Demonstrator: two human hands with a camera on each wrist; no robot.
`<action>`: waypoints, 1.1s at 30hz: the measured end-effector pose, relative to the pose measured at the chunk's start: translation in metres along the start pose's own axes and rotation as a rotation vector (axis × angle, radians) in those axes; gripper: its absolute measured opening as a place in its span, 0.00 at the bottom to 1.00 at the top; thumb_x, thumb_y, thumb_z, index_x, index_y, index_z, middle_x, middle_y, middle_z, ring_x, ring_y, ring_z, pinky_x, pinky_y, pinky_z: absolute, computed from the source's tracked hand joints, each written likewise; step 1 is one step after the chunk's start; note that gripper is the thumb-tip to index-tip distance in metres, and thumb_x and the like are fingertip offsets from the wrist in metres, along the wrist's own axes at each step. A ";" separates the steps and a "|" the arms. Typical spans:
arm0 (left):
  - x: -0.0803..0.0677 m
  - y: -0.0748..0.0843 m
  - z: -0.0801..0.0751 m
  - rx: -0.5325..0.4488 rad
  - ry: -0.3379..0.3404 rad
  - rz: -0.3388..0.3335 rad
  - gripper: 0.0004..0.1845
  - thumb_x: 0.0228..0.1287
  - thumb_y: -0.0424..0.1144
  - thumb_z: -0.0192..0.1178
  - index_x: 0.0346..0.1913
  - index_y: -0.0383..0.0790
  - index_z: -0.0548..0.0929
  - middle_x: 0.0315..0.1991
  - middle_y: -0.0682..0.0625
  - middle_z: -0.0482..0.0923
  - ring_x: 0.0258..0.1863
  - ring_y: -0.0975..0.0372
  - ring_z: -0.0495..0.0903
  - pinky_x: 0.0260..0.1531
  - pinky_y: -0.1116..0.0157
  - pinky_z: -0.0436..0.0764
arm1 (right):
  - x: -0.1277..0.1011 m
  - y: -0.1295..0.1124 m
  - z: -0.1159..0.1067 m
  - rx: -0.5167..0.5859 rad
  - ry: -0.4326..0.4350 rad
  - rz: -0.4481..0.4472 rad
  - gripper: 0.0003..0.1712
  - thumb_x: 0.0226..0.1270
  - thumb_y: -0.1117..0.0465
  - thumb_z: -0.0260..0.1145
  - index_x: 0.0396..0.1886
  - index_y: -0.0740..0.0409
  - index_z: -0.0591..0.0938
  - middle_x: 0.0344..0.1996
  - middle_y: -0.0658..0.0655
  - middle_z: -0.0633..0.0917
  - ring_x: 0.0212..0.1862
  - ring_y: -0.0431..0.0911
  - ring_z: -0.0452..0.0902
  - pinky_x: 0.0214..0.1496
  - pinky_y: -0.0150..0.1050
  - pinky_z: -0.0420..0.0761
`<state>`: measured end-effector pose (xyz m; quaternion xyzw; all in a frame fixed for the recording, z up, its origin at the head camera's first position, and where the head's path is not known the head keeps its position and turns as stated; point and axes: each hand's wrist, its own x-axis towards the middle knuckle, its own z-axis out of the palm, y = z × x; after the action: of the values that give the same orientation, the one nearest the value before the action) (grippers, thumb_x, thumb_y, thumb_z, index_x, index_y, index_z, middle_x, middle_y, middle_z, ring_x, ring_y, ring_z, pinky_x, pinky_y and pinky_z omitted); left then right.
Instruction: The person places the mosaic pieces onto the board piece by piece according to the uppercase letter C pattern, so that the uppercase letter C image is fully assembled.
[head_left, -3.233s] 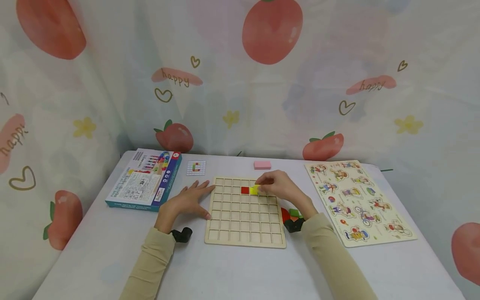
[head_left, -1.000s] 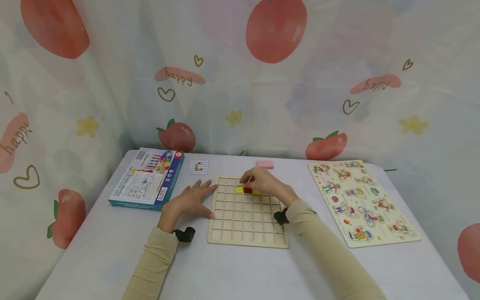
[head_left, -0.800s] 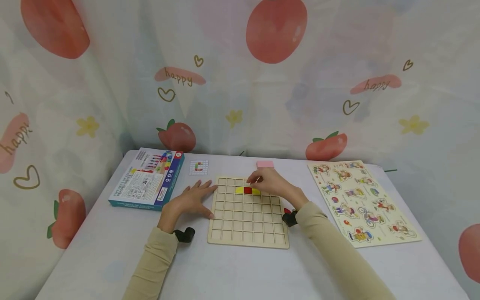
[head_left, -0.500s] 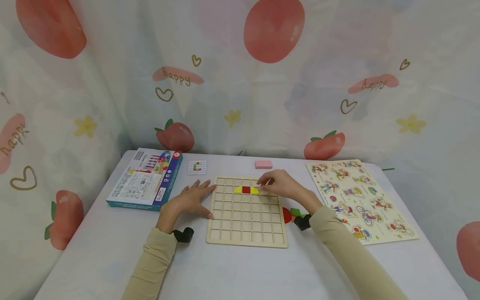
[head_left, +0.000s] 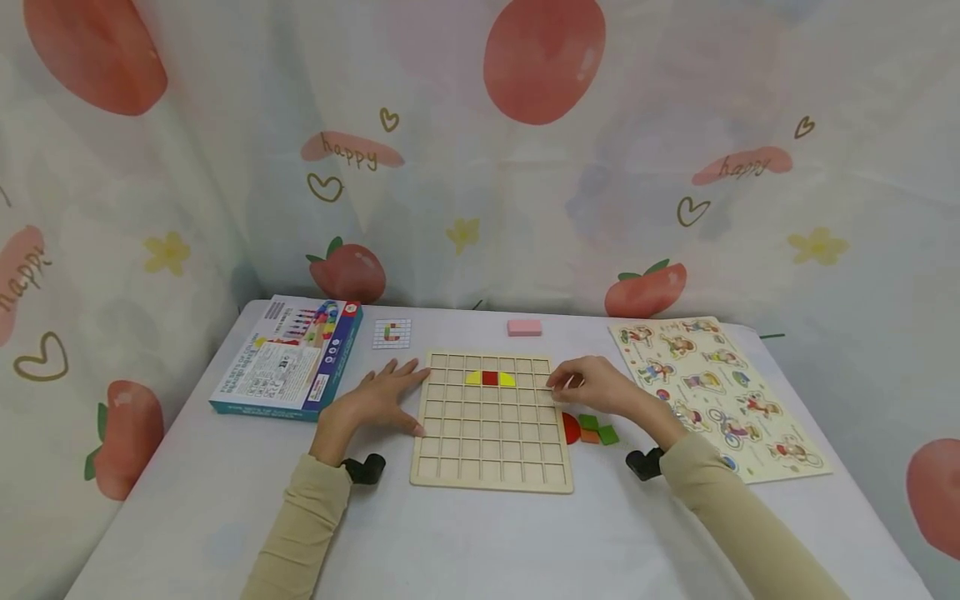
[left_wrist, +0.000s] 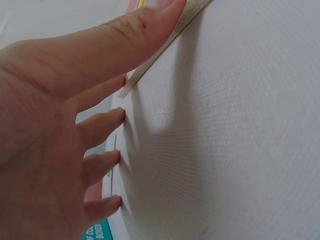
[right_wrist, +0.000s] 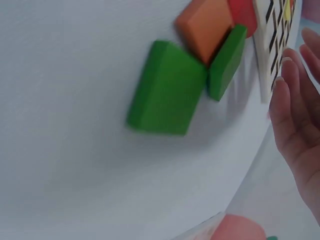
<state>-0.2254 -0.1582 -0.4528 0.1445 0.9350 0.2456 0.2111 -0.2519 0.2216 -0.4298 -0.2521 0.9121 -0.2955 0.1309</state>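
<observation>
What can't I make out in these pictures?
Head view: fine print on the box, too small.
Head view: pattern details on the card, too small.
Head view: near-left corner of the picture board, behind the right sleeve.
Left wrist view: most of the grid board, hidden by left thumb and top edge.

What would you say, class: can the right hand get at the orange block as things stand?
Probably yes. The right hand looks empty and is nearby, and the orange block has nothing on top of it, though two green blocks crowd it.
</observation>
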 end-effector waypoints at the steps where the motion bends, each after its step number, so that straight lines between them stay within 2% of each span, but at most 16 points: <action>1: 0.000 0.000 0.000 0.000 0.000 -0.002 0.53 0.55 0.49 0.78 0.82 0.50 0.60 0.84 0.44 0.48 0.84 0.42 0.38 0.80 0.37 0.37 | -0.003 0.002 -0.001 0.002 -0.005 0.005 0.10 0.66 0.64 0.72 0.46 0.63 0.88 0.35 0.52 0.89 0.36 0.43 0.79 0.36 0.32 0.79; 13: 0.001 -0.003 0.001 -0.006 0.001 0.004 0.54 0.55 0.50 0.78 0.82 0.50 0.60 0.84 0.46 0.48 0.83 0.41 0.37 0.79 0.36 0.36 | -0.028 0.026 -0.007 0.004 -0.048 0.071 0.10 0.65 0.62 0.74 0.44 0.61 0.88 0.37 0.52 0.89 0.36 0.42 0.78 0.37 0.31 0.79; 23: 0.001 -0.003 0.001 -0.005 -0.001 0.005 0.54 0.55 0.50 0.78 0.82 0.50 0.60 0.84 0.46 0.48 0.83 0.40 0.37 0.79 0.35 0.36 | -0.037 0.028 -0.008 0.014 -0.109 0.178 0.11 0.61 0.61 0.77 0.41 0.58 0.89 0.32 0.50 0.85 0.37 0.44 0.75 0.37 0.35 0.77; 33: 0.001 0.001 0.000 -0.007 -0.016 0.012 0.54 0.55 0.50 0.77 0.82 0.48 0.59 0.84 0.45 0.48 0.83 0.41 0.36 0.79 0.36 0.35 | -0.038 0.032 -0.007 0.022 -0.083 0.151 0.07 0.62 0.63 0.76 0.38 0.58 0.87 0.29 0.49 0.84 0.35 0.41 0.75 0.37 0.32 0.77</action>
<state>-0.2264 -0.1572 -0.4523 0.1512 0.9316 0.2488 0.2177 -0.2348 0.2672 -0.4404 -0.1934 0.9190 -0.2841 0.1933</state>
